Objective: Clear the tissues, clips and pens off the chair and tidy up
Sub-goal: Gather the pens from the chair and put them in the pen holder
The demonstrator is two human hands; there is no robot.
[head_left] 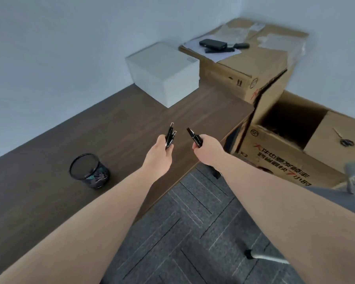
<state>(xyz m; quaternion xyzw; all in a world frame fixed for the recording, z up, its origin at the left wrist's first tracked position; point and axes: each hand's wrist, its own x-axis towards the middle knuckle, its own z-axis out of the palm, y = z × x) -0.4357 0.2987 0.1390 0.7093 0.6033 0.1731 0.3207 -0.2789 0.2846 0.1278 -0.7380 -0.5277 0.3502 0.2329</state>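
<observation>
A: Our hands were both out over the counter (49, 201), each closed on pens. The left hand (159, 153) gripped a small bundle of black pens (170, 136), their tips fanned up and away from us. The right hand (206, 147) held another black pen (195, 137), its long axis slanting up toward the left, so the two sets nearly pointed at each other without touching.

B: And where did we see the mesh pen cup (89, 171)?

A: It stood upright on the counter, down and to the left of both hands, mouth open upward. It already held some colourful small things, though we could not tell what they were. The left hand was clearly the nearer one; the right hand would have had to cross over the left arm.

B: So we judged the left bundle should go first, swung left and tipped so the pens dropped in end-on?

A: Yes, and the right pen after it
</observation>
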